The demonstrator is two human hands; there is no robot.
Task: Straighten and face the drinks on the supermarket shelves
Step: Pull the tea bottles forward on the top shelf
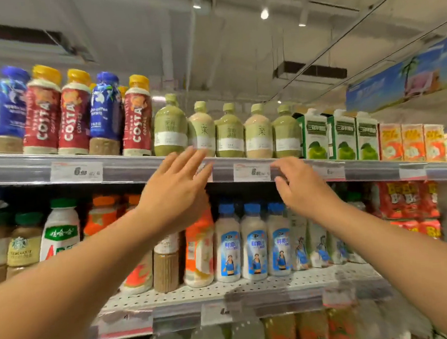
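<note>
Both arms reach up toward the top shelf rail (136, 168). My left hand (175, 186) is raised with fingers spread and straight, just below a pale tea bottle (203, 128) and holding nothing. My right hand (298, 182) hangs at the rail with fingers loosely curled near a price tag (252, 171), also holding nothing. A row of green and beige tea bottles (230, 134) stands above the hands, labels facing forward. Red Costa coffee bottles (135, 117) and blue coffee bottles (105, 111) stand to the left.
Green cartons (316, 135) and orange cartons (412, 141) fill the top shelf's right end. The middle shelf (226, 289) holds white bottles with blue caps (253, 244), orange bottles and red packs (406, 200). More bottles stand on the shelf below.
</note>
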